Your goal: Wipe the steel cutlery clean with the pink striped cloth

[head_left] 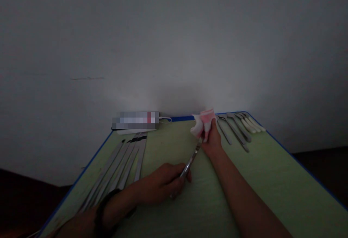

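Note:
My left hand (168, 181) is closed around the lower handle of a shiny metal piece of cutlery (190, 161), tilted up and away toward the right. A pink and white cloth (204, 123), crumpled and folded, is gripped in my right hand (212, 140). The cutlery's far end goes into the cloth and is hidden there, so its kind does not show. Both hands are over the middle of the pale green table (174, 142). A dark band circles my left wrist.
Several long, flat grey metal pieces (119, 169) with dark ends lie along the left. Metal cutlery (237, 131) lies at the back right, beside several white-handled pieces (248, 124). A blurred-out box-like object (136, 120) with a white cable (166, 118) stands by the wall.

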The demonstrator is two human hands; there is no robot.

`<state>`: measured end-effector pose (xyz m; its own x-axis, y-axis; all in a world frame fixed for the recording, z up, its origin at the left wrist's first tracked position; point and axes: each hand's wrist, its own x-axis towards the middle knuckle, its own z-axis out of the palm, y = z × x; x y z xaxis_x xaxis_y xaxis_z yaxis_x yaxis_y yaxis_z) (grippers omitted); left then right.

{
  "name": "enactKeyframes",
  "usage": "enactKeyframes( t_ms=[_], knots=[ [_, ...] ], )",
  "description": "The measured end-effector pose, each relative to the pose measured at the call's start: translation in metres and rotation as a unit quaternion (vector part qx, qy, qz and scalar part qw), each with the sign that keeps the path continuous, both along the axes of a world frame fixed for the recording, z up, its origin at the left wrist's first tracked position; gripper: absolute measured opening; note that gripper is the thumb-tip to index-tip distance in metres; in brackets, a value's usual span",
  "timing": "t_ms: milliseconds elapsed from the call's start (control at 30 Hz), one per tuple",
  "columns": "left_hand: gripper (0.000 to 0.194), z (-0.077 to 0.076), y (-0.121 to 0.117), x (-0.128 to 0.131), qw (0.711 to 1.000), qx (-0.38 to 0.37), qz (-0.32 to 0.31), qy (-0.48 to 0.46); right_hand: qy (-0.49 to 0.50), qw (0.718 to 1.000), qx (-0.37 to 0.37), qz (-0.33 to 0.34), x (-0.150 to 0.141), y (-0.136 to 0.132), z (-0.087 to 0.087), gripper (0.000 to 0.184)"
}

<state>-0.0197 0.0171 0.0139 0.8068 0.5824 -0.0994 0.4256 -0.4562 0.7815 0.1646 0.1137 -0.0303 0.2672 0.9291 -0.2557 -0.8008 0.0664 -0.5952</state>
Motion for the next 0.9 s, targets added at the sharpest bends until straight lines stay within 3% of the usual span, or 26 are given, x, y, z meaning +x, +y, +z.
enactKeyframes(
  t_ms=[200, 467, 567, 733, 900],
  knots=[
    [0.034, -0.002, -0.003, 0.004, 0.997, -0.015, 0.074, -0.008, 0.014, 0.999, 0.037, 0.015, 0.002, 0.003, -0.002, 0.032],
    [0.034, -0.007, -0.002, 0.01, 0.991, -0.024, 0.129, -0.039, 0.023, 0.997, 0.065, 0.039, -0.001, 0.001, 0.007, 0.019],
    [0.031, -0.004, -0.003, 0.01, 0.992, 0.018, 0.123, 0.001, 0.013, 0.997, 0.057, 0.054, 0.0, -0.002, 0.011, 0.018],
    [0.028, -0.003, -0.009, 0.011, 0.988, 0.107, 0.106, 0.036, 0.064, 0.995, 0.05, 0.064, 0.006, -0.006, 0.017, 0.031],
    [0.028, 0.0, -0.008, 0.01, 0.991, 0.074, 0.109, 0.033, 0.049, 0.998, 0.022, 0.042, 0.005, -0.004, 0.012, 0.032]
  ],
)
